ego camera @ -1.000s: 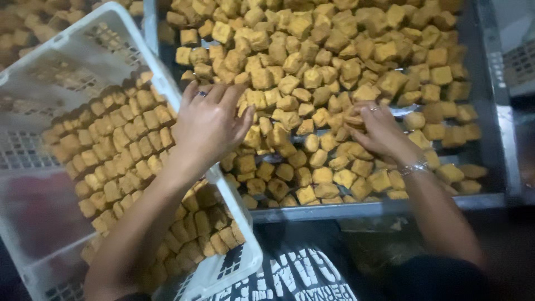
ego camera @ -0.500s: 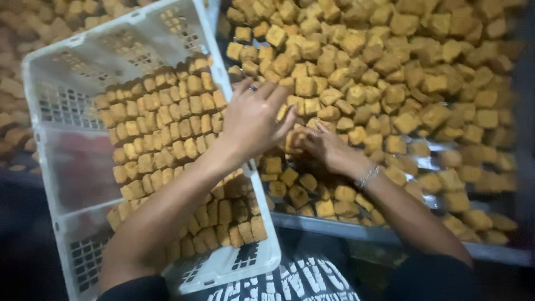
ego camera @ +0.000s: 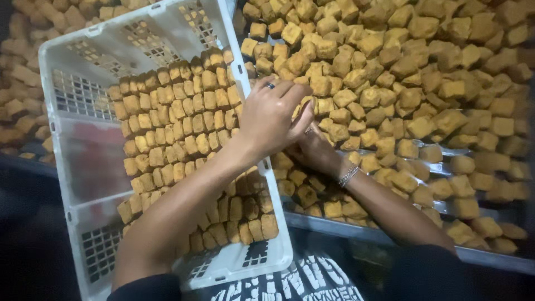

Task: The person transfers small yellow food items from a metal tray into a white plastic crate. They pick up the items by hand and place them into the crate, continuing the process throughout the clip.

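Metal tray (ego camera: 390,237) beside white crate (ego camera: 67,72).

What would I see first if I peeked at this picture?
First, the big heap of golden-brown fried cubes covering the metal tray on the right. Next, the white plastic crate on the left, with the same cubes packed in tidy rows. In the middle, the left hand and right hand meet over the cubes at the tray's edge, a ring on the left and a bracelet on the right wrist.

Metal tray (ego camera: 390,237) carries fried cubes (ego camera: 423,83).
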